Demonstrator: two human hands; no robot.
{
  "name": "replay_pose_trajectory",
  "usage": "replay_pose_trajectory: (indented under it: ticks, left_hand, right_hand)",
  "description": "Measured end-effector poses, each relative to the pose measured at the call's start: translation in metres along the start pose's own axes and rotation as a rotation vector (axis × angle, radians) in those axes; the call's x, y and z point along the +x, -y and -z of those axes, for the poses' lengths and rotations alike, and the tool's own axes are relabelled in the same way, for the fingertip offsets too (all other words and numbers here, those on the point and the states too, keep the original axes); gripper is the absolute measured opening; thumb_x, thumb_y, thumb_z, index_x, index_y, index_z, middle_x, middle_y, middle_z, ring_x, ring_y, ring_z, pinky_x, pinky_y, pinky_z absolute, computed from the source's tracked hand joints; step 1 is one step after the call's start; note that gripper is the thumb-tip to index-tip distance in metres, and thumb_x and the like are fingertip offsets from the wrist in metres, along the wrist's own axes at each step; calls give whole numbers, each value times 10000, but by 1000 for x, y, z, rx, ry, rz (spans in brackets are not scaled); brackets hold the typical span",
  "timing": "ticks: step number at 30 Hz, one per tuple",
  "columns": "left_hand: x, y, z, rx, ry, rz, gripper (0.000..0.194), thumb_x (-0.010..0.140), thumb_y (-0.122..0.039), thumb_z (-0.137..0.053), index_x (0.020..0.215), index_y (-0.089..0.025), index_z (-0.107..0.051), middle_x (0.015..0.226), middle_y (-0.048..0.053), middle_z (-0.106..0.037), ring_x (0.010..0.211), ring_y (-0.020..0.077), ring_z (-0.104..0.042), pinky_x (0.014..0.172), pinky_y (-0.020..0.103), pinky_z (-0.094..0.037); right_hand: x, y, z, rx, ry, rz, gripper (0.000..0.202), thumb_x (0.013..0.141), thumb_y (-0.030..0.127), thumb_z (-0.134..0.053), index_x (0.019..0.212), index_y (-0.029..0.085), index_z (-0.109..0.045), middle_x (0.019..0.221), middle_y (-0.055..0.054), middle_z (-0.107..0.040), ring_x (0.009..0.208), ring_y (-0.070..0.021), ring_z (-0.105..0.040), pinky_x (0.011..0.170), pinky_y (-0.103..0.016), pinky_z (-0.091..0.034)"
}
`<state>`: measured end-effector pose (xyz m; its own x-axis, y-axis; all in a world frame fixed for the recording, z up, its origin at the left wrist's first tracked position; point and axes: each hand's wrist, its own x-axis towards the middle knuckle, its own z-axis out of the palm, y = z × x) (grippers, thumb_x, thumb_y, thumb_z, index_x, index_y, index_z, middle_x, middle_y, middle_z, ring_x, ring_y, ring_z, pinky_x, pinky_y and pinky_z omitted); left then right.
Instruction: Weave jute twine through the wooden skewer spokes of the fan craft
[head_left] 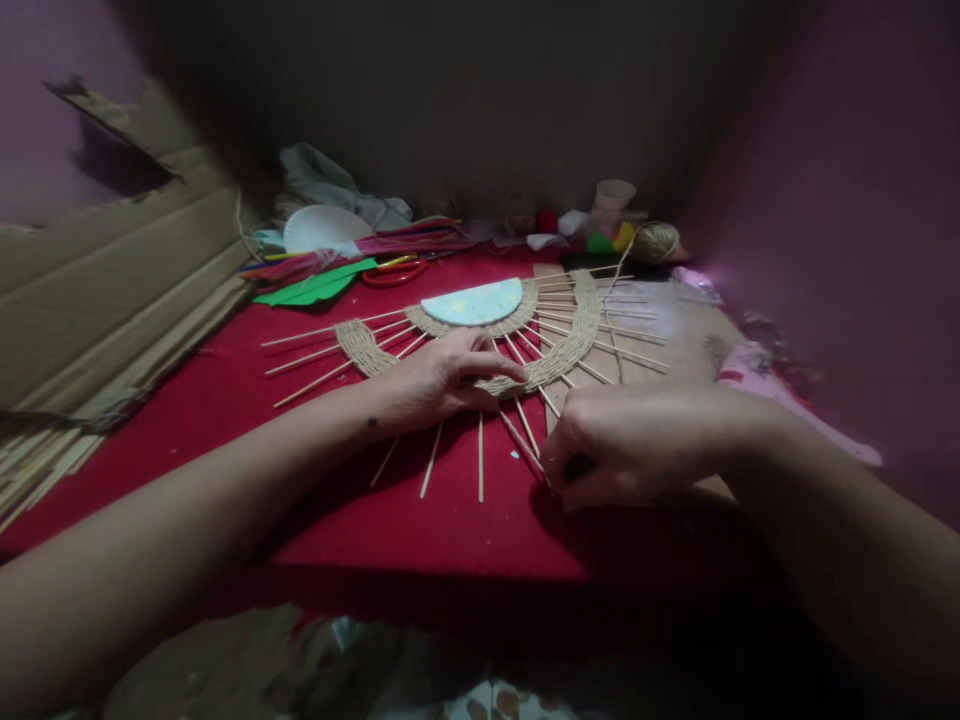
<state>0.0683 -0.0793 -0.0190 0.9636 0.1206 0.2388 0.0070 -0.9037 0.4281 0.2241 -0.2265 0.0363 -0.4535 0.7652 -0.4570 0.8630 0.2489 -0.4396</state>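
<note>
A half-round piece with a pale blue centre [472,303] lies on the red cloth, thin wooden sticks [481,460] fanning out from it. Two bands of woven twine [581,330] run across the sticks, an inner and an outer one. My left hand [457,372] rests over the middle of the outer band, thumb and fingers closed on the band's edge. To its right and nearer me, my right hand [600,450] is closed in a pinch on a strand of twine [520,437] that stretches down from the band. Its fingertips are partly in shadow.
Cardboard [90,310] stands at the left above a bundle of sticks [45,480]. Along the back are a white plate [322,230], green sheets [315,285], red-handled scissors [396,273], a cup [615,195] and a twine ball [657,241]. A brown board [675,340] lies at right.
</note>
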Motion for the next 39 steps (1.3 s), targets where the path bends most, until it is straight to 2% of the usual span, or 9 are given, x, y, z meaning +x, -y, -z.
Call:
replay_pose_trajectory:
  ticks: [5, 10, 15, 21, 24, 28, 31, 34, 39]
  left_hand:
    - [0, -3, -4, -23, 35, -56, 190, 876, -221, -559, 985, -244, -714, 841, 35, -527, 826, 152, -492, 733, 278, -406]
    - [6, -9, -6, -5, 121, -60, 174, 874, -207, -562, 958, -247, -709, 792, 23, -560, 785, 144, -500, 724, 272, -400]
    - [9, -12, -9, 44, 106, -81, 129, 873, -240, -572, 893, -231, -699, 769, 15, -548, 744, 135, -491, 693, 260, -377]
    - [10, -16, -12, 111, 76, -138, 175, 887, -189, -526, 784, -179, -667, 784, 32, -547, 734, 135, -472, 661, 258, -361]
    - [12, -17, -11, 163, 106, -187, 185, 896, -182, -499, 825, -170, -669, 786, 38, -513, 720, 136, -447, 625, 258, -349]
    - [18, -16, -9, 187, 144, -208, 193, 899, -199, -486, 830, -183, -665, 864, 55, -524, 816, 161, -446, 694, 286, -365]
    - [23, -12, -9, 175, 163, -237, 202, 892, -211, -499, 734, -173, -618, 875, 52, -530, 873, 181, -426, 771, 320, -361]
    - [26, -8, -11, 118, 141, -263, 170, 882, -180, -501, 723, -176, -562, 893, 41, -525, 898, 182, -412, 845, 336, -354]
    - [23, -5, -7, 51, 161, -265, 161, 871, -135, -495, 719, -174, -531, 889, 46, -512, 886, 177, -405, 840, 317, -370]
  right_hand:
    - [2, 4, 1, -54, 42, -17, 136, 778, 233, -608, 808, 184, -732, 643, 19, -640, 490, -73, -427, 484, -235, -237]
    - [2, 10, 0, -114, 81, -85, 97, 752, 243, -658, 782, 202, -741, 580, 37, -607, 440, -66, -391, 473, -240, -230]
    - [2, 11, 0, -141, 81, -106, 115, 740, 296, -683, 738, 195, -739, 524, 43, -560, 417, -67, -361, 475, -246, -229]
    - [1, 10, 1, -136, 105, -67, 163, 793, 312, -643, 809, 183, -742, 607, 16, -614, 460, -71, -402, 477, -237, -240]
    - [1, 10, -1, -103, 91, -24, 171, 819, 304, -612, 813, 184, -733, 635, 7, -628, 494, -80, -428, 474, -229, -246]
    - [0, 14, -4, -131, 47, 35, 197, 856, 248, -536, 812, 179, -716, 669, -15, -649, 522, -92, -442, 492, -230, -259]
    - [-3, 17, -4, -174, 58, -9, 195, 841, 216, -532, 771, 170, -707, 660, -28, -648, 539, -103, -462, 498, -234, -266]
    - [-7, 17, -3, -141, 62, -21, 156, 799, 175, -562, 710, 175, -690, 623, -7, -627, 529, -92, -466, 496, -226, -265]
    - [-11, 10, -2, -117, 47, -34, 174, 790, 164, -543, 658, 179, -656, 583, 12, -595, 485, -72, -417, 478, -226, -240]
